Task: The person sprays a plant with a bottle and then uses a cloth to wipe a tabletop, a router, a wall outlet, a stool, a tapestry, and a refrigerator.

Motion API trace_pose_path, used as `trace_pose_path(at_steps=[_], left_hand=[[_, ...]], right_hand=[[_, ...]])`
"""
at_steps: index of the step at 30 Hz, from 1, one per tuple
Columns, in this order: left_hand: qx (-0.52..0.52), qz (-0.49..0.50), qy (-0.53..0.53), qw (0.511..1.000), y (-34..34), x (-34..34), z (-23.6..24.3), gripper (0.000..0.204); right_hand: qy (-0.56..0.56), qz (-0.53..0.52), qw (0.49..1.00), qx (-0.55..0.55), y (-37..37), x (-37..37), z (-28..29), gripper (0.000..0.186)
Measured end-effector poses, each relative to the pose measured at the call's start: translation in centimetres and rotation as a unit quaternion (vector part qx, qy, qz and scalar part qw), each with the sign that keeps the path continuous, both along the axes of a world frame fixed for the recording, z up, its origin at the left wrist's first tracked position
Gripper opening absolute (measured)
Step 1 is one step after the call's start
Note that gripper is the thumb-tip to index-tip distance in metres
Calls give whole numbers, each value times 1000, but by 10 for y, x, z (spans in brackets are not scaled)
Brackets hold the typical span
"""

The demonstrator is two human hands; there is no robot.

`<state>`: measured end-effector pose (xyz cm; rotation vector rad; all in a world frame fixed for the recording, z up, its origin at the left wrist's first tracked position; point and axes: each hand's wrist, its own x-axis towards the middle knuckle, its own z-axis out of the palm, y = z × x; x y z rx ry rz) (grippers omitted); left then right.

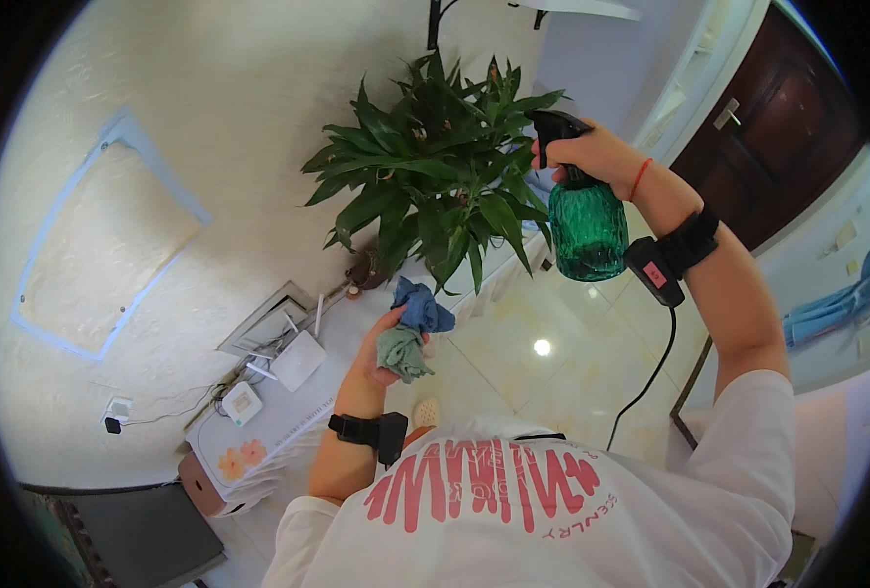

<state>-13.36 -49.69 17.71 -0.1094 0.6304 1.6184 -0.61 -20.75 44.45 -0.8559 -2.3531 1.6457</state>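
Observation:
My right hand (580, 155) grips a green textured spray bottle (587, 230) by its black trigger head, held upright at the right edge of a bushy leafy plant (425, 162). Lower, in my left hand (381, 348), are two crumpled cloths, a blue one (421, 306) and a pale green one (401, 353). The plant's brown pot (364, 269) is mostly hidden under leaves, just behind the cloths. Both forearms wear black strapped devices.
A covered side table (273, 421) at the left carries white router-like boxes (298, 361) and cables. A dark chair (141, 529) stands lower left. Tiled floor (577, 363) lies below, a brown door (768, 118) upper right. A white shelf (582, 10) is above the plant.

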Motion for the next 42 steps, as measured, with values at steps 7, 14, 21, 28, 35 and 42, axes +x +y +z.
trace_pose_path(at_steps=[7, 14, 21, 28, 35, 42], left_hand=[[1, 49, 5, 999, -2, 5, 5, 26], [15, 70, 12, 997, -4, 5, -1, 26], [-14, 44, 1, 999, -3, 0, -9, 28], [-23, 13, -40, 999, 7, 1, -11, 26], [-52, 61, -26, 996, 19, 15, -2, 28], [-46, 101, -99, 989, 11, 26, -8, 24]], right_hand=[[7, 36, 999, 6, -27, -41, 16, 23], [34, 71, 995, 60, -40, -56, 13, 21], [35, -8, 997, 71, 5, -22, 15, 19], [-12, -27, 999, 16, 5, 26, 0, 25], [-42, -16, 998, -37, -15, 60, -43, 23], [-67, 7, 995, -74, -16, 73, -101, 21]])
